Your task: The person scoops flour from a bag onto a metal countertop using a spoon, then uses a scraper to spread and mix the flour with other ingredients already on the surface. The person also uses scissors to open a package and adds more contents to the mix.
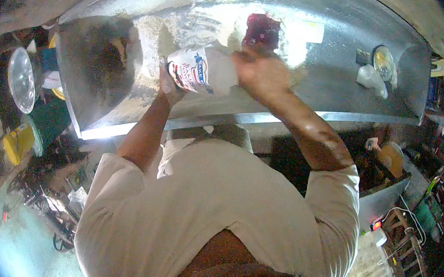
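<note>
Nearest the camera it's mostly a cream long-sleeved shirt (206, 219) filling the lower frame, with both forearms reaching up out of it to a steel-topped counter (349, 98). The left hand (168, 85) is cupped under the base of a white plastic bottle with a red and blue label (200, 70), fingers wrapped around the bottom end, looks like it's there to steady it. The right hand (260, 71) is clenched around the neck end, so the bottle lies nearly on its side between the two hands, just above the counter, neck pointing at a dark reddish-purple cloth or sponge (262, 30) sitting on the metal right beside that hand. The steel around it is smeared with whitish powdery residue. Further along to the right there's a crumpled clear plastic bag (372, 79) and a small round tin (383, 61), well apart from the hands. Off left, a clear round lid (21, 79) hangs in the clutter.
</note>
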Action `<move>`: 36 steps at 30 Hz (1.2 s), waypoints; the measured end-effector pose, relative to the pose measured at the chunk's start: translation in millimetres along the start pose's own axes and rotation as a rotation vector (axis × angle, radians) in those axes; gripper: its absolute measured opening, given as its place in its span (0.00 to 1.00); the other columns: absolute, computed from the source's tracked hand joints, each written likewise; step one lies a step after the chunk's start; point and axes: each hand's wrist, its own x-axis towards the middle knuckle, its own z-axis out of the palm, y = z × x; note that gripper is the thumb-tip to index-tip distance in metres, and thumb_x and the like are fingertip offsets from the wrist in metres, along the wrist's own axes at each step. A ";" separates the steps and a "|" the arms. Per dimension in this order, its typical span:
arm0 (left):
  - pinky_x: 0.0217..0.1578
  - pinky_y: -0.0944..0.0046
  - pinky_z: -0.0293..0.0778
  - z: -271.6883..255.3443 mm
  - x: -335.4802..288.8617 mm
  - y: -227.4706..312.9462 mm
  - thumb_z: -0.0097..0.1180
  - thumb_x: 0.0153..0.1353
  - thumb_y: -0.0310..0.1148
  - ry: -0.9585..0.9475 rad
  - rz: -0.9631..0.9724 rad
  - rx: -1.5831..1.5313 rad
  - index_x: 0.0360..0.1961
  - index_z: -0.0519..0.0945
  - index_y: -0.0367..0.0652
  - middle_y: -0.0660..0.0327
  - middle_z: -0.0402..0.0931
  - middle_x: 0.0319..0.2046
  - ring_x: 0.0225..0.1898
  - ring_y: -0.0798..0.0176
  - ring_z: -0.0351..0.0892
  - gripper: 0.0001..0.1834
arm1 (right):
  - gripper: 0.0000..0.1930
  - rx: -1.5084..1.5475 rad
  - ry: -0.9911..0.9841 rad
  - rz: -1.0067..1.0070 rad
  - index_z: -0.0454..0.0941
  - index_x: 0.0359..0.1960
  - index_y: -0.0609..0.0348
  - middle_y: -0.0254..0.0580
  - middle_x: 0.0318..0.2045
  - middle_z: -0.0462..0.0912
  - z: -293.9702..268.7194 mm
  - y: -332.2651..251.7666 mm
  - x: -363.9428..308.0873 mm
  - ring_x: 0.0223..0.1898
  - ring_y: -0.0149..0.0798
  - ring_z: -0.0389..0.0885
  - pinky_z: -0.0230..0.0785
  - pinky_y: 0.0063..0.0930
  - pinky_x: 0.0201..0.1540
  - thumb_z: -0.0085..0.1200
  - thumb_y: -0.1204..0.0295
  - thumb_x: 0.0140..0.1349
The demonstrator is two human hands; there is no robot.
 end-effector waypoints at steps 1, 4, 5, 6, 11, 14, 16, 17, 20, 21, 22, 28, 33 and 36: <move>0.56 0.44 0.70 -1.0 0.5 0.7 0.36 0.63 0.71 0.010 -0.009 -0.001 0.66 0.68 0.49 0.59 0.74 0.58 0.56 0.50 0.74 0.43 | 0.08 0.028 -0.010 -0.015 0.79 0.37 0.49 0.44 0.35 0.83 10.1 -5.7 0.4 0.36 0.49 0.84 0.78 0.43 0.37 0.55 0.71 0.54; 0.53 0.45 0.72 -8.5 5.2 0.4 0.38 0.64 0.68 -0.037 -0.003 -0.002 0.64 0.70 0.49 0.60 0.76 0.56 0.55 0.53 0.75 0.40 | 0.07 0.134 -0.111 -0.016 0.79 0.35 0.50 0.44 0.34 0.83 26.4 -13.8 -1.5 0.36 0.50 0.83 0.77 0.44 0.38 0.54 0.70 0.54; 0.54 0.45 0.72 -11.2 7.7 0.3 0.39 0.64 0.67 -0.025 -0.013 -0.010 0.64 0.70 0.50 0.61 0.76 0.56 0.55 0.53 0.75 0.39 | 0.06 0.176 -0.194 0.021 0.79 0.35 0.50 0.45 0.34 0.83 25.4 -14.8 -3.4 0.36 0.51 0.83 0.77 0.44 0.38 0.54 0.70 0.55; 0.54 0.46 0.72 -14.5 8.1 -0.2 0.39 0.65 0.66 -0.007 -0.023 -0.023 0.65 0.70 0.50 0.61 0.76 0.56 0.55 0.54 0.75 0.38 | 0.06 0.220 -0.285 0.053 0.79 0.34 0.50 0.45 0.34 0.83 26.1 -15.6 -3.7 0.37 0.52 0.83 0.77 0.44 0.39 0.54 0.70 0.55; 0.56 0.47 0.72 2.4 3.0 0.6 0.34 0.67 0.66 0.101 -0.010 0.048 0.65 0.68 0.46 0.56 0.75 0.57 0.56 0.52 0.76 0.39 | 0.07 0.274 -0.374 0.320 0.82 0.33 0.53 0.47 0.33 0.84 28.2 -0.1 -12.4 0.34 0.52 0.83 0.76 0.42 0.37 0.56 0.66 0.57; 0.56 0.52 0.73 -27.2 16.4 -3.1 0.39 0.68 0.63 0.006 -0.051 -0.066 0.62 0.71 0.51 0.61 0.76 0.55 0.54 0.55 0.76 0.34 | 0.08 0.456 -0.223 0.389 0.83 0.34 0.54 0.45 0.32 0.84 26.1 9.8 -22.8 0.31 0.44 0.83 0.75 0.36 0.35 0.61 0.65 0.57; 0.55 0.53 0.73 -31.1 31.5 -4.3 0.39 0.67 0.64 0.113 -0.060 -0.139 0.62 0.71 0.51 0.61 0.77 0.55 0.54 0.55 0.76 0.34 | 0.07 0.521 -0.191 0.434 0.83 0.34 0.53 0.44 0.31 0.84 21.1 14.6 -23.2 0.30 0.41 0.82 0.74 0.33 0.35 0.62 0.66 0.57; 0.55 0.55 0.74 -37.1 30.6 -7.7 0.39 0.67 0.65 0.045 -0.036 -0.049 0.62 0.71 0.50 0.61 0.77 0.54 0.53 0.57 0.77 0.35 | 0.05 0.488 -0.171 0.386 0.83 0.35 0.57 0.41 0.30 0.84 23.7 15.7 -25.6 0.30 0.34 0.82 0.74 0.29 0.35 0.62 0.71 0.58; 0.53 0.53 0.75 -10.3 19.2 -0.2 0.40 0.66 0.66 -0.027 -0.042 -0.062 0.61 0.72 0.48 0.60 0.77 0.53 0.52 0.57 0.77 0.36 | 0.04 0.679 -0.043 0.405 0.83 0.35 0.60 0.38 0.30 0.84 36.9 24.8 -36.9 0.31 0.29 0.80 0.74 0.26 0.35 0.61 0.76 0.59; 0.54 0.51 0.74 -12.7 20.8 -0.6 0.35 0.67 0.67 -0.014 -0.048 -0.035 0.64 0.69 0.48 0.59 0.76 0.55 0.54 0.55 0.76 0.38 | 0.03 0.729 -0.018 0.408 0.82 0.34 0.61 0.37 0.30 0.84 33.0 25.3 -36.2 0.32 0.28 0.79 0.74 0.26 0.36 0.61 0.77 0.59; 0.55 0.49 0.73 -17.6 23.8 0.2 0.30 0.68 0.68 0.000 -0.053 -0.008 0.67 0.66 0.48 0.59 0.74 0.58 0.56 0.54 0.75 0.40 | 0.03 0.760 -0.016 0.414 0.82 0.34 0.62 0.36 0.30 0.84 23.9 25.4 -36.4 0.32 0.27 0.79 0.73 0.25 0.36 0.61 0.78 0.59; 0.56 0.47 0.72 -31.6 16.5 19.3 0.31 0.67 0.68 0.091 -0.010 0.014 0.64 0.68 0.46 0.57 0.74 0.58 0.54 0.51 0.78 0.40 | 0.05 0.819 0.051 0.440 0.82 0.35 0.62 0.42 0.30 0.84 28.1 57.8 -54.0 0.30 0.30 0.79 0.73 0.27 0.35 0.62 0.74 0.59; 0.57 0.47 0.71 -38.4 -8.4 42.9 0.33 0.67 0.69 0.112 0.037 -0.070 0.64 0.69 0.47 0.56 0.76 0.56 0.54 0.51 0.77 0.41 | 0.11 0.481 -0.143 0.476 0.81 0.35 0.59 0.47 0.28 0.82 101.0 103.5 -72.5 0.30 0.39 0.81 0.74 0.36 0.37 0.58 0.64 0.62; 0.58 0.48 0.70 -38.0 -14.6 51.0 0.33 0.67 0.69 0.134 0.089 -0.097 0.65 0.69 0.47 0.58 0.76 0.56 0.56 0.53 0.75 0.41 | 0.12 0.230 -0.283 0.450 0.80 0.35 0.57 0.47 0.29 0.83 178.3 132.0 -81.1 0.33 0.48 0.83 0.75 0.42 0.39 0.54 0.61 0.64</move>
